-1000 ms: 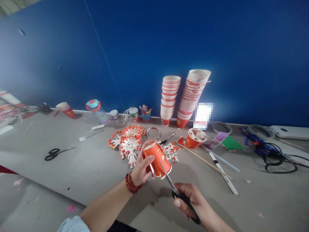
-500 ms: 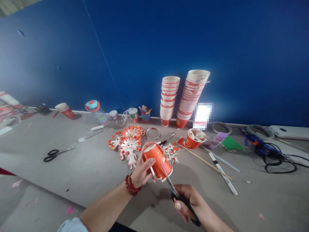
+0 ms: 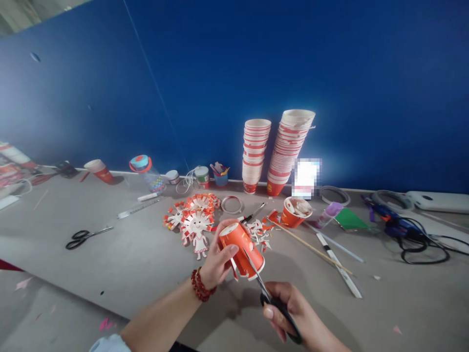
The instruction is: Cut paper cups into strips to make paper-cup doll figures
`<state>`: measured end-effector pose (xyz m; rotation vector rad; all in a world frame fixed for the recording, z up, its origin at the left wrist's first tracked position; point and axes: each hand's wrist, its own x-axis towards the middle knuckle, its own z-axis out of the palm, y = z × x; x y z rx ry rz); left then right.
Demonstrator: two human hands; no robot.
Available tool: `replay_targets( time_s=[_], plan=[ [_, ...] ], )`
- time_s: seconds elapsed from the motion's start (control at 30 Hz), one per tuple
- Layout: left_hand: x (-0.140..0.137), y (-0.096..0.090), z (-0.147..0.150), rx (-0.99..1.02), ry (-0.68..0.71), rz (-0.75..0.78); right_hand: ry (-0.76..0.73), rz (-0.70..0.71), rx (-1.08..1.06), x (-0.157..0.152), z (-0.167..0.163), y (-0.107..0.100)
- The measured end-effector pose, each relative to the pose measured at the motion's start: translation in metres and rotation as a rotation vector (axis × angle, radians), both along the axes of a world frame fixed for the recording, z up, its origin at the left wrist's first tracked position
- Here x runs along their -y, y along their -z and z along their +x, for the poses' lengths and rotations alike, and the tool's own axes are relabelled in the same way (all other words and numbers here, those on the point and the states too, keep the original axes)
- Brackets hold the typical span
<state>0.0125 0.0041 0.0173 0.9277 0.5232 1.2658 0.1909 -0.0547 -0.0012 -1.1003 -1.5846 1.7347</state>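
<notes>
Above the table (image 3: 110, 264), the left hand (image 3: 216, 261) grips an orange cup (image 3: 242, 247) while the right hand (image 3: 293, 313), clasping scissors (image 3: 271, 298), cuts its rim.

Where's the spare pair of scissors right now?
In the head view the spare scissors lie flat on the grey table, far left of the left hand and its orange cup, just below-left of the ruler.

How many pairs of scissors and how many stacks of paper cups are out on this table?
Pairs of scissors: 2 (one in the right hand cutting the orange cup, spare scissors lying at left)
Cup stacks: 2 (shorter stack, taller stack)
Total: 4
</notes>
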Motion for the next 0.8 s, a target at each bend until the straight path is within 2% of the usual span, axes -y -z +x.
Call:
replay_targets(
  time_s=[0.5,0.8],
  plan=[
    [0.0033,-0.0091,0.0051,0.050,0.045,0.050,0.028,0.009,0.041,0.0003,-0.0024,-0.0045],
    [0.0053,-0.0072,0.0047,-0.010,0.075,0.085,0.037,-0.004,0.049,0.0010,-0.0024,-0.0044]
  ],
)
